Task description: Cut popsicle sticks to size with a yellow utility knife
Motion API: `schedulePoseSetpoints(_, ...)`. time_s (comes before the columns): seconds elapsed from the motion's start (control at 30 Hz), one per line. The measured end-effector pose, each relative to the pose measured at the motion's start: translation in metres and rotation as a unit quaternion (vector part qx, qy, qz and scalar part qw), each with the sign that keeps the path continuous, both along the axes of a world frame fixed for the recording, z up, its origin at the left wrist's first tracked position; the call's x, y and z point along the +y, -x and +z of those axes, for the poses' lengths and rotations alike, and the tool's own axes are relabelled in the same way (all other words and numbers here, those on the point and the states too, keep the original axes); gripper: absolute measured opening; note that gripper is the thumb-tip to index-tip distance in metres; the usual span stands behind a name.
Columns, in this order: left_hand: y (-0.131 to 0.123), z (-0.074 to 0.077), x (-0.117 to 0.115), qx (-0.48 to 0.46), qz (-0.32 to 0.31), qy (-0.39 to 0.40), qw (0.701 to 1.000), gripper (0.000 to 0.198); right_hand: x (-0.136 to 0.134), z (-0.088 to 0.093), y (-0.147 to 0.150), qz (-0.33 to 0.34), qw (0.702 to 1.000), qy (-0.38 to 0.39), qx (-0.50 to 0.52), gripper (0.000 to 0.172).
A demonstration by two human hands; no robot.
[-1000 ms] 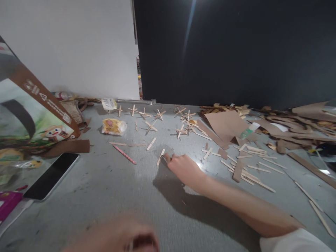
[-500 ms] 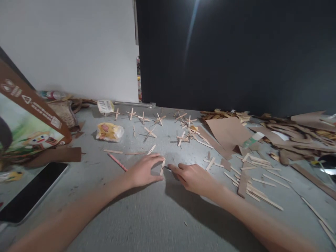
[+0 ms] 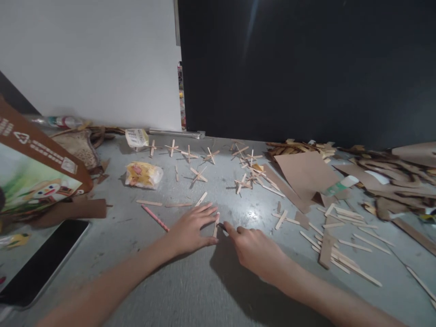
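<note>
In the head view my left hand (image 3: 192,229) rests on the grey table, fingertips and thumb gripping the two ends of a wooden craft stick (image 3: 215,228). My right hand (image 3: 257,247) is closed around a small dark knife-like tool (image 3: 222,226), mostly hidden in the fist. Its tip meets the stick's right side near the middle. Beyond my left fingers lies another craft stick (image 3: 201,199). A pink patterned straw (image 3: 155,218) is left of that hand. Two crossed sticks (image 3: 281,219) lie beyond my right hand.
Several crossed-stick pieces (image 3: 198,175) stand farther back. Loose craft sticks (image 3: 356,268) and brown cardboard (image 3: 301,175) are at right. At left are a phone (image 3: 44,261), a printed carton (image 3: 41,168) and a yellow packet (image 3: 143,175). A black panel (image 3: 306,68) rises behind.
The view has shifted slightly, so the table things appear lower, with those at right farther right. Both hands keep their holds, and the dark tool's tip now sits closer against the stick.
</note>
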State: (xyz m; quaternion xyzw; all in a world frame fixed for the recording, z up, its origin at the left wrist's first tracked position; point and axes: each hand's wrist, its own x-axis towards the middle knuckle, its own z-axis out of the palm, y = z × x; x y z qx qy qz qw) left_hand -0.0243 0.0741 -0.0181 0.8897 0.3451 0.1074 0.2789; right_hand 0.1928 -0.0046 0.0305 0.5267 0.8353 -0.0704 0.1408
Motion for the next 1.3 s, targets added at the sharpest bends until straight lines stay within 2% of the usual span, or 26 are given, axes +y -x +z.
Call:
schedulePoseSetpoints(0.2,-0.001,-0.001,-0.001,-0.028,0.010,0.009,1.000,0.071,0.004,0.007,-0.001,-0.113,0.986,0.045,0.118,0.040)
schedulePoseSetpoints(0.3,0.000,0.000,-0.001,-0.020,0.009,0.014,1.000,0.071,0.011,0.010,-0.007,-0.135,0.964,0.078,0.214,0.031)
schedulePoseSetpoints(0.43,0.000,0.000,0.000,-0.030,0.007,0.017,0.999,0.071,0.024,0.005,-0.019,-0.137,0.915,0.163,0.343,0.026)
schedulePoseSetpoints(0.6,-0.001,-0.001,-0.001,-0.010,0.013,0.018,1.000,0.073,0.033,-0.003,-0.029,-0.219,0.837,0.310,0.395,0.031)
schedulePoseSetpoints(0.77,-0.002,0.000,-0.003,-0.035,0.022,0.025,0.999,0.068,0.034,-0.007,-0.032,-0.227,0.814,0.327,0.423,0.035)
schedulePoseSetpoints(0.97,-0.002,0.002,-0.006,-0.044,0.046,0.037,0.997,0.077,0.035,-0.012,-0.032,-0.255,0.780,0.337,0.462,0.041)
schedulePoseSetpoints(1.07,-0.001,0.001,-0.007,-0.067,0.049,0.033,0.996,0.076,0.035,-0.017,-0.032,-0.268,0.761,0.351,0.476,0.045)
schedulePoseSetpoints(1.2,-0.001,-0.003,-0.008,-0.077,0.050,0.019,0.996,0.072,0.034,-0.022,-0.033,-0.270,0.749,0.348,0.494,0.043)
schedulePoseSetpoints(1.3,0.000,-0.003,-0.009,-0.086,0.052,0.009,0.995,0.069,0.034,-0.020,-0.031,-0.274,0.735,0.361,0.505,0.043)
